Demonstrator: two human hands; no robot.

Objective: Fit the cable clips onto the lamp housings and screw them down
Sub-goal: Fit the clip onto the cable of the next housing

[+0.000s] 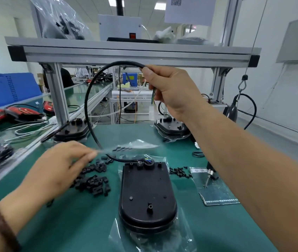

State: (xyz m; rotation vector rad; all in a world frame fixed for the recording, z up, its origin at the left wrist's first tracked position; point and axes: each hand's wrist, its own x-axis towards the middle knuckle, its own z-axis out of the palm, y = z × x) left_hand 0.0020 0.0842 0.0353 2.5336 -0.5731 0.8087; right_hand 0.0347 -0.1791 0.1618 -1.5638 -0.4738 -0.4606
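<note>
Honestly, not much here you can actually read. There's a QR code [176, 0] at the top of a white paper sheet [190, 13] hanging above the bench, partly cut off. The flat plastic bag [215, 190] near the right edge of the green bench top [82, 224] has a white label strip [198, 170] and a line of print [221, 200], both too blurry to make out.

Bare left forearm [17, 206] at the lower left, bare right forearm [244, 151] across the right side. There's a dark brown wristband [2, 228], woven-looking, snug on the left wrist. Left hand [59, 166] is blurred; right hand [173, 91] is sharp, thumbnail cut short.
</note>
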